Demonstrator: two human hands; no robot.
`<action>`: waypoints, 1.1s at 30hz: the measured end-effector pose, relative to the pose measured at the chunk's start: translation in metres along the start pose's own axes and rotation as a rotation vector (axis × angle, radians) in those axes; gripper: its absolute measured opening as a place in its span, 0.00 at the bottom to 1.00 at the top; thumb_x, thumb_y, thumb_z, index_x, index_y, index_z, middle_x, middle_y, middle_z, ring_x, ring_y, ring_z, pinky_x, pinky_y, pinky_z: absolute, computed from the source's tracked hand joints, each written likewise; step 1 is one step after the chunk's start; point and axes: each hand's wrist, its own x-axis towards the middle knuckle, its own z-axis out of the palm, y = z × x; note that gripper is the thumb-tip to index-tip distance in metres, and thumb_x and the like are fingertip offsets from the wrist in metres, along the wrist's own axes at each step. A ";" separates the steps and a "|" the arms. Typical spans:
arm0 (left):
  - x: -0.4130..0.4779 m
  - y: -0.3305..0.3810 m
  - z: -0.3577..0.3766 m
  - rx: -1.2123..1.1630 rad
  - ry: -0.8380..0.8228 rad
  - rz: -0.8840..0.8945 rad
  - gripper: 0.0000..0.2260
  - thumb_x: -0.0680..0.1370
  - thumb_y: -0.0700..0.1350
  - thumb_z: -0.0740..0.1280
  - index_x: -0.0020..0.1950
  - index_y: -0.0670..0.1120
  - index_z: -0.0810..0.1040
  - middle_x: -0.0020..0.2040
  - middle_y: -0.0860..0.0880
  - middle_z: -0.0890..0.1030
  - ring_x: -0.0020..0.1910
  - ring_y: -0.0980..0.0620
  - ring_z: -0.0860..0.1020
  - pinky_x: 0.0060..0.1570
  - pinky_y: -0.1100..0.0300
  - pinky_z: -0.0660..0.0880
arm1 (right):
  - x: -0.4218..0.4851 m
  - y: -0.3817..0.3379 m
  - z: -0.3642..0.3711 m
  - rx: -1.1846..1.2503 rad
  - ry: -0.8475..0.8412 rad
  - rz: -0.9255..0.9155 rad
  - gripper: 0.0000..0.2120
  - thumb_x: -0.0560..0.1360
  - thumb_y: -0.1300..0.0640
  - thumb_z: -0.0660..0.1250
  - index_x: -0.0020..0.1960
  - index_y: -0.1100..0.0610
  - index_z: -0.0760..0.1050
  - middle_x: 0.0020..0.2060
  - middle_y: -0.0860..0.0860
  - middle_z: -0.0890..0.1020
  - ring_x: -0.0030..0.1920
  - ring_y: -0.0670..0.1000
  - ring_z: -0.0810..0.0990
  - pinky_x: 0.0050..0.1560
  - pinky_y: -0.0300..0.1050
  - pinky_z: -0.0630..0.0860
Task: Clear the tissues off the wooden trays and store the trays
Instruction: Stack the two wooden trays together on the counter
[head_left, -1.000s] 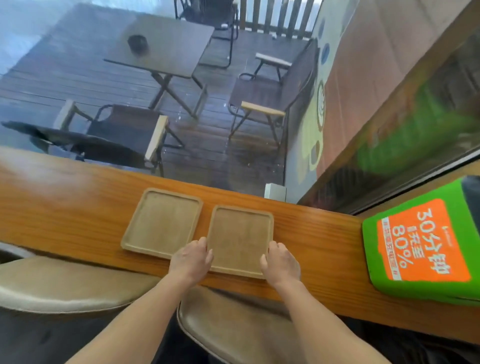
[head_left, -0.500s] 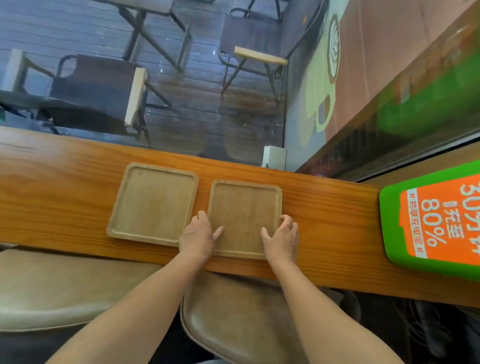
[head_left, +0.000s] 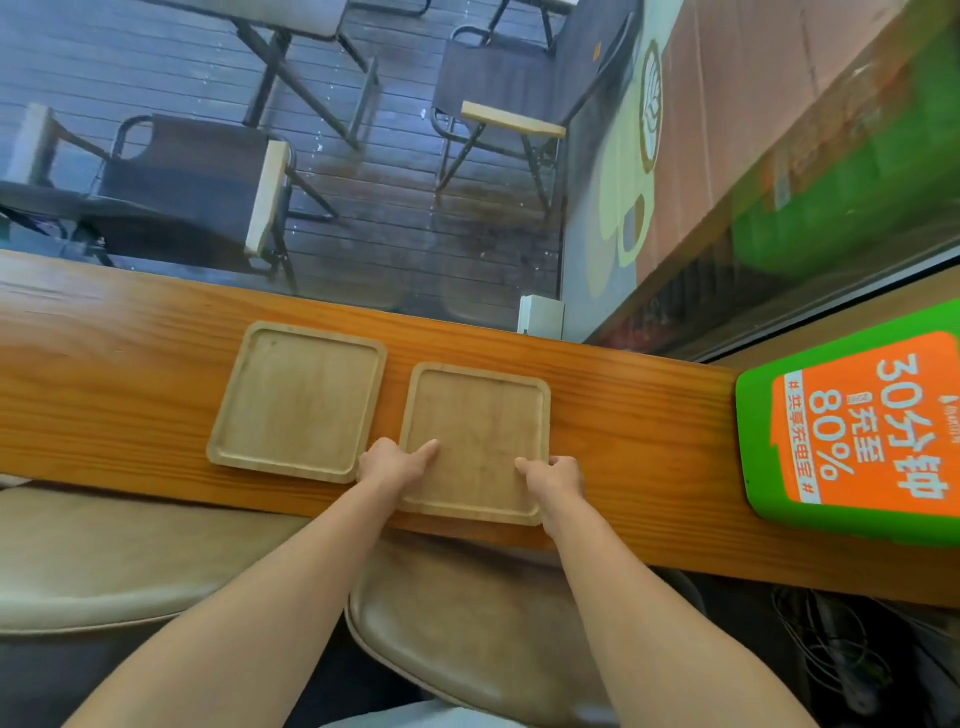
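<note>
Two square wooden trays lie side by side on a wooden counter. The left tray is bare and untouched. The right tray is held at both sides: my left hand grips its left edge with the thumb lying inside the rim, and my right hand grips its right edge the same way. The tray's near edge hangs a little over the counter's front. No tissues are in view.
A green and orange box sits on the counter at the right. Two tan stool seats stand below the counter's front edge. Beyond a window pane lies a deck with chairs and a table.
Both hands shifted from the right tray's near corners to its side edges, thumbs now inside the rim. The tray has slid slightly toward me. The camera tilted down.
</note>
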 end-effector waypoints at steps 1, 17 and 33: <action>-0.003 -0.002 -0.002 -0.042 -0.057 0.005 0.31 0.75 0.62 0.68 0.67 0.40 0.71 0.64 0.41 0.76 0.62 0.39 0.76 0.60 0.45 0.76 | -0.002 0.001 -0.005 0.042 -0.061 0.028 0.25 0.77 0.54 0.70 0.70 0.60 0.68 0.65 0.56 0.75 0.57 0.56 0.74 0.55 0.52 0.73; -0.030 -0.024 -0.092 -0.425 -0.025 0.208 0.28 0.72 0.59 0.73 0.64 0.41 0.78 0.53 0.46 0.82 0.53 0.44 0.80 0.58 0.48 0.77 | -0.095 -0.036 0.031 -0.028 -0.113 -0.219 0.30 0.81 0.41 0.57 0.74 0.61 0.64 0.69 0.58 0.73 0.68 0.60 0.72 0.68 0.58 0.69; 0.066 -0.051 -0.219 -0.199 0.018 0.280 0.24 0.71 0.67 0.70 0.54 0.49 0.79 0.49 0.49 0.83 0.49 0.46 0.81 0.50 0.52 0.79 | -0.126 -0.090 0.164 -0.043 -0.033 -0.235 0.27 0.81 0.42 0.56 0.70 0.61 0.68 0.62 0.57 0.77 0.57 0.56 0.75 0.59 0.52 0.73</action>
